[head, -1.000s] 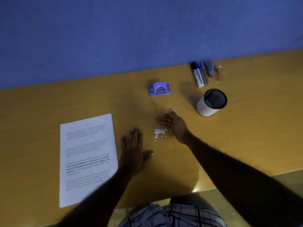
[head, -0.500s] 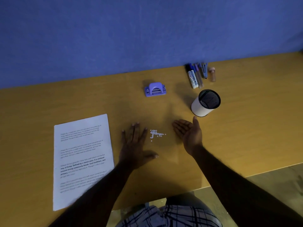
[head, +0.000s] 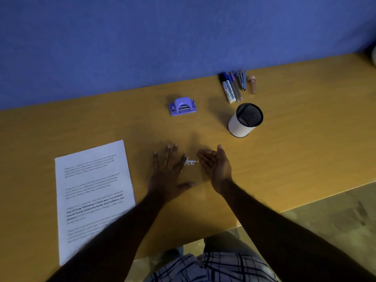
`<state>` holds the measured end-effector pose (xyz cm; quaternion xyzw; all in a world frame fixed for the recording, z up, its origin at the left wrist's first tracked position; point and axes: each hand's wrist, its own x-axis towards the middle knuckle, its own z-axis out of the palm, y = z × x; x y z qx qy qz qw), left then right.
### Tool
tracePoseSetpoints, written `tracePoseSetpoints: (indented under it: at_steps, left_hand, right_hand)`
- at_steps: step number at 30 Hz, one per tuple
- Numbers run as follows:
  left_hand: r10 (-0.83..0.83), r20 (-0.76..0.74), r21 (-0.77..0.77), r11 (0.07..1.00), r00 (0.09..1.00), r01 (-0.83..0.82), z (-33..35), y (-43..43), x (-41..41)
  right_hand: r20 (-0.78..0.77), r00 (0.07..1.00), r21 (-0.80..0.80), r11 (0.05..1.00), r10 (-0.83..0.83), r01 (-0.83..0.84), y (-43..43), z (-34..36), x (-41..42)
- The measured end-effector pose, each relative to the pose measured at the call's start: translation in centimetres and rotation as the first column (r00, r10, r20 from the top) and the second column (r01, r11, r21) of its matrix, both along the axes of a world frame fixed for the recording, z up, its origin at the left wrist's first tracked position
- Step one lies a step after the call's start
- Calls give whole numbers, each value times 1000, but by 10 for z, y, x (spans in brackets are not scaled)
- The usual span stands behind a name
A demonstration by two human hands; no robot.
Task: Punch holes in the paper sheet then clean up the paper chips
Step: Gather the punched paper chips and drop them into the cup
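A small heap of white paper chips (head: 190,161) lies on the wooden table (head: 295,139) between my two hands. My left hand (head: 169,174) rests flat, palm down, fingers spread, its index finger touching the chips' left side. My right hand (head: 215,166) stands on its edge just right of the chips, palm facing left, fingers apart, holding nothing. The printed paper sheet (head: 93,198) lies flat at the left, partly under my left forearm. A purple hole punch (head: 182,106) sits farther back near the wall.
A white cup with a black mesh top (head: 245,121) stands at the back right. Markers and pens (head: 232,87) and a small brown vial (head: 252,84) lie by the blue wall. The table's front edge runs close to my body.
My right hand swung out to the right and has come back toward the chips, now standing on edge. My left hand has slid right until it touches them. The chips are spread into a thinner line.
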<state>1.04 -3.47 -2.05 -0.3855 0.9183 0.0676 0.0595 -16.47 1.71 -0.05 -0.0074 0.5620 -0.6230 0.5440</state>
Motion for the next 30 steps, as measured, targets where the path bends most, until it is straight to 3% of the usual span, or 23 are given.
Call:
tracePoseSetpoints:
  at_steps: [9, 15, 22, 30]
  left_hand:
    - [108, -31, -8, 994, 994, -108, 6, 5, 21]
    - [116, -84, -10, 993, 990, -117, 6, 4, 37]
    - [75, -18, -3, 997, 997, -75, 3, 8, 26]
    - [69, 11, 22, 997, 998, -69, 1, 8, 19]
  right_hand:
    - [-131, 972, 29, 981, 195, -193, -11, 5, 11]
    - [-125, 969, 42, 977, 211, -208, -32, 5, 6]
    - [-262, 811, 96, 850, 524, -518, -34, 5, 6]
    - [-235, 919, 60, 948, 318, -313, -16, 17, -20]
